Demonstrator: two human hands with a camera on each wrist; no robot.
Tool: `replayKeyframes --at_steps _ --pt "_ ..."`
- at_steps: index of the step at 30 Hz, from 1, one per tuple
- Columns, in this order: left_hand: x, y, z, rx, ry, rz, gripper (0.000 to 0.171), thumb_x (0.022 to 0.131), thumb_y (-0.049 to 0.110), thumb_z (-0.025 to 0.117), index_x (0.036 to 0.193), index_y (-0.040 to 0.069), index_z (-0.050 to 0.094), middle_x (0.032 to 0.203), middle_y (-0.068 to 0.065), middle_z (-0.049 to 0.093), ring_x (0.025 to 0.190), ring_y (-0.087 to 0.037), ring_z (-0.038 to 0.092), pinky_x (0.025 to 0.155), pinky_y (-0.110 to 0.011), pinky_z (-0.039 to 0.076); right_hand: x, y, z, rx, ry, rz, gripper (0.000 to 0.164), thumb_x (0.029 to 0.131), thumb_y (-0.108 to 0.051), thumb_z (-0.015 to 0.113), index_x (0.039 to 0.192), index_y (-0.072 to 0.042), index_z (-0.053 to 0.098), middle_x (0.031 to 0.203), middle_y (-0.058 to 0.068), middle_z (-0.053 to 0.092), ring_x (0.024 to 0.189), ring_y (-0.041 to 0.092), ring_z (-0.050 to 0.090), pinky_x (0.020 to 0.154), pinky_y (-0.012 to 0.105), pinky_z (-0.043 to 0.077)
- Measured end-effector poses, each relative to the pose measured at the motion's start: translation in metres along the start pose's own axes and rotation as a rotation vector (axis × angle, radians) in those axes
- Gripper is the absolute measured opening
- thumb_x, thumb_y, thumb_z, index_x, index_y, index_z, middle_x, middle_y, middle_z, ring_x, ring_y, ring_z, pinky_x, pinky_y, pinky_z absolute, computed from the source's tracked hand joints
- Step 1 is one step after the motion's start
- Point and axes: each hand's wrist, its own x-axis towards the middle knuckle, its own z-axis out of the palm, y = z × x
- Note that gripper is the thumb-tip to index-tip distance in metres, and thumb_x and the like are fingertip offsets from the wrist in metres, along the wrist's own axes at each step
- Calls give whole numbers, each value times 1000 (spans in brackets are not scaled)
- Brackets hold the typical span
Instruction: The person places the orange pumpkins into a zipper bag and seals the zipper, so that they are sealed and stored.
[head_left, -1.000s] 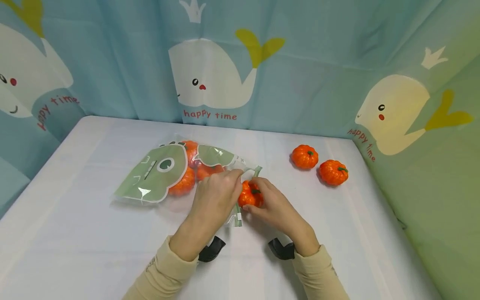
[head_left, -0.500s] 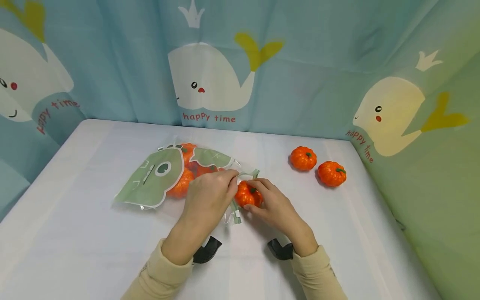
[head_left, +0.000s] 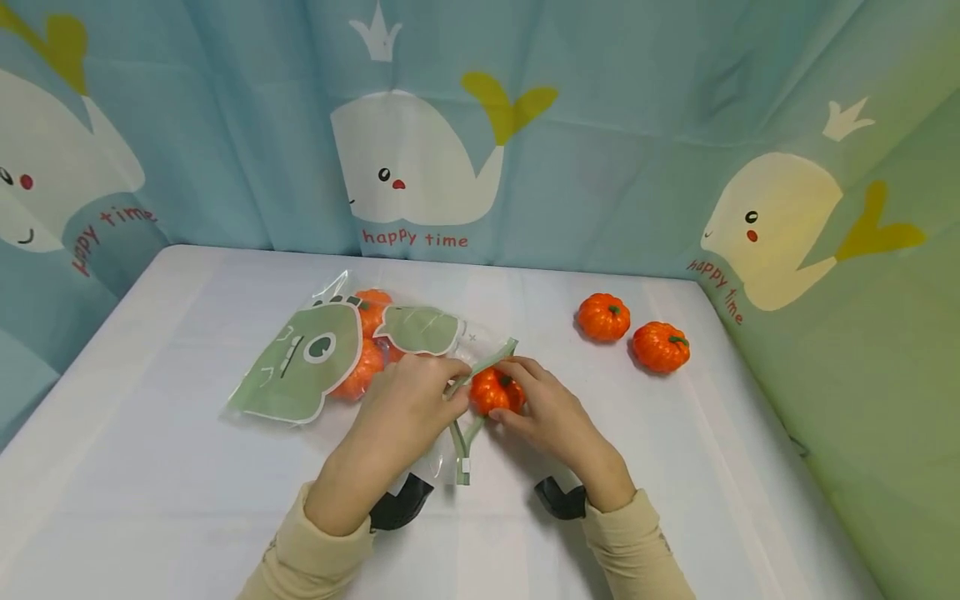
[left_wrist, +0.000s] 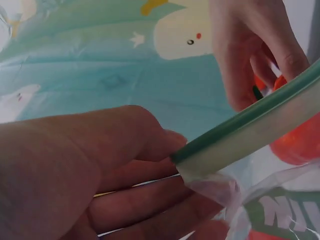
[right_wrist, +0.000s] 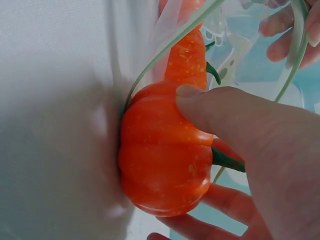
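Orange pumpkin (head_left: 495, 395) held at the mouth of a clear bag (head_left: 270, 379)

The orange pumpkin rests low at the bag's opening, near the left hand (head_left: 405, 410); in the left wrist view the green zip lip (head_left: 491, 358) crosses in front of part of it, though how far inside it lies is hard to tell. Its green stem (right_wrist: 227, 161) points toward the palm of the right hand (head_left: 551, 417); that hand's grip is curved round the pumpkin, thumb on one side and fingers on the other, probably because so round and smooth a thing could roll.

The left hand's grip is narrow, pinching the zip lip; this seems to hold the two edges apart, since such thin film would likely sag together unaided. A white tab (head_left: 466, 467), presumably the slider, sits at the near end of the zip, out of the pumpkin's way.

The bag lies on its side, mouth toward the right hand; more pumpkins (head_left: 362, 373) show through it, their number partly hidden, their weight perhaps steadying it. One loose pumpkin (head_left: 603, 318) and a second loose pumpkin (head_left: 661, 347) stand close together toward the far right of the white surface (head_left: 150, 492), well apart from the bag; beyond hangs a blue curtain (head_left: 615, 167) printed with whales.
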Motion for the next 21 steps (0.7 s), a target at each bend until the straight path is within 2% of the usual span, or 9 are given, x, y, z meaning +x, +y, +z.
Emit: replayKeyframes --at_steps 5,9,15,18,21 --pt "7 -4 6 -105 -43 -3 19 89 12 69 106 9 77 94 -2 75 69 -13 57 57 -24 43 2 2 3 87 25 -35 59 85 -24 78 138 -11 54 143 11 50 125 31 56 104 48 47" --pt "11 -7 13 -162 -51 20 23 88 5 67 109 6 76 96 -4 75 67 -14 54 56 -21 40 1 1 6 192 13 -65 59 86 -23 77 139 -8 54 144 13 47 127 31 55 105 49 46" --pt "8 -6 10 -170 35 28 17 89 8 69 104 8 77 88 -2 74 62 -11 51 54 -20 41 -3 -2 2 211 -11 -80 58 87 -15 74 139 -7 51 139 9 52 122 27 56 101 45 50" --pt "6 -4 6 -151 76 34 16 89 7 69 104 8 77 88 -3 75 63 -12 53 57 -23 46 -6 -5 -7 178 7 -57 51 87 -11 73 133 -6 53 133 10 56 119 30 57 98 46 51" --pt "5 -2 4 -114 109 50 16 89 7 70 103 8 77 89 -3 75 68 -13 60 65 -28 54 -10 -9 -16 141 -37 -41 43 87 -14 73 126 -6 57 130 9 58 120 31 58 100 47 50"
